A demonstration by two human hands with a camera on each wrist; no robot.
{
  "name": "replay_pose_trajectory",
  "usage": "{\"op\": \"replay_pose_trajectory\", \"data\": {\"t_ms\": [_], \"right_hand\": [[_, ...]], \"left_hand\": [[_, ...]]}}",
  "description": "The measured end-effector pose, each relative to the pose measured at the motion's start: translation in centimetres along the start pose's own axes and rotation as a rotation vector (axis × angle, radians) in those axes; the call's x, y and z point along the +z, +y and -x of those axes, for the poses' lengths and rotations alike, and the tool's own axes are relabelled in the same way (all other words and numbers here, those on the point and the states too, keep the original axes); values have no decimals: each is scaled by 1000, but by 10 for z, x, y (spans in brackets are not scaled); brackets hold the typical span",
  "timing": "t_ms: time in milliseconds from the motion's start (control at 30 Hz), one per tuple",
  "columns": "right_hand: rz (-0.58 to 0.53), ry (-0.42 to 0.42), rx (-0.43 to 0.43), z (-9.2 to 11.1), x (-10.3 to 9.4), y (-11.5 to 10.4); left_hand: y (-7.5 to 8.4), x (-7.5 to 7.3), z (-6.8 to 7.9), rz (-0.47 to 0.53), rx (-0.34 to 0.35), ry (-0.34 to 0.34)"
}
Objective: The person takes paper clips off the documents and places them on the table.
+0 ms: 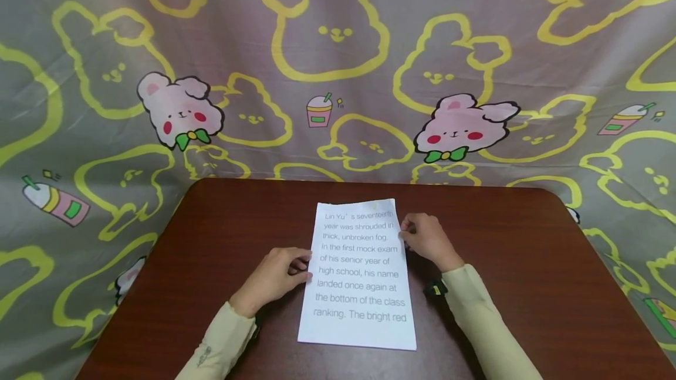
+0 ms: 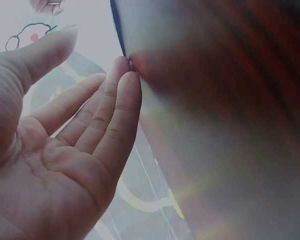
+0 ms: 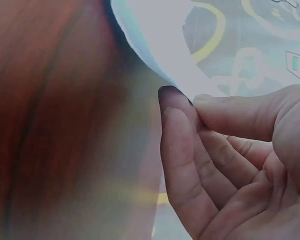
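White paper (image 1: pixel 359 274) printed with large grey English text lies upright to the viewer on the brown table. At its upper right edge, my right hand (image 1: pixel 429 240) pinches the margin between thumb and forefinger. The right wrist view shows that paper edge (image 3: pixel 147 37) bending up toward the pinch, the other fingers (image 3: pixel 215 165) loosely curled beneath. On the opposite side my left hand (image 1: pixel 274 275) rests by the left edge, fingertips right at the paper. Its fingers (image 2: pixel 122 110) are nearly straight in the left wrist view, the thumb held apart from them.
The dark brown wooden table (image 1: pixel 227 221) has rounded far corners. Behind and beside it hangs a grey curtain (image 1: pixel 359 92) with yellow bear outlines, pink rabbits and drink cups. A dark strap device (image 1: pixel 436 289) sits at the right wrist, below the cream sleeve (image 1: pixel 470 292).
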State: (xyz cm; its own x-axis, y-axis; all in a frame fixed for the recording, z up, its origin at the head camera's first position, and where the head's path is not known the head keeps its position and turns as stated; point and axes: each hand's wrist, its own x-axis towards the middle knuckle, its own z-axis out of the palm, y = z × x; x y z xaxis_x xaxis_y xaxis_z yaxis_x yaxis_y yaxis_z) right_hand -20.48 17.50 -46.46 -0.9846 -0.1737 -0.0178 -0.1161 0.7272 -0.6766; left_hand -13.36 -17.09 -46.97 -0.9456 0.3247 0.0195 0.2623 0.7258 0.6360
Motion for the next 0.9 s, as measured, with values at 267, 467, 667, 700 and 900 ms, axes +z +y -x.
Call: {"op": "replay_pose_trajectory", "data": {"t_ms": [267, 467, 667, 700, 900], "right_hand": [[-140, -24, -16, 6, -17, -6], [-244, -44, -20, 12, -29, -15], [-294, -57, -41, 18, -39, -20], [-300, -57, -47, 19, -41, -21], [-341, -66, -78, 22, -49, -28]], "left_hand": [[0, -4, 0, 31, -16, -13], [-2, -7, 1, 43, -27, -5], [-2, -11, 0, 89, -34, -12], [-2, -11, -1, 101, -37, -12], [-4, -14, -2, 210, -5, 34]]}}
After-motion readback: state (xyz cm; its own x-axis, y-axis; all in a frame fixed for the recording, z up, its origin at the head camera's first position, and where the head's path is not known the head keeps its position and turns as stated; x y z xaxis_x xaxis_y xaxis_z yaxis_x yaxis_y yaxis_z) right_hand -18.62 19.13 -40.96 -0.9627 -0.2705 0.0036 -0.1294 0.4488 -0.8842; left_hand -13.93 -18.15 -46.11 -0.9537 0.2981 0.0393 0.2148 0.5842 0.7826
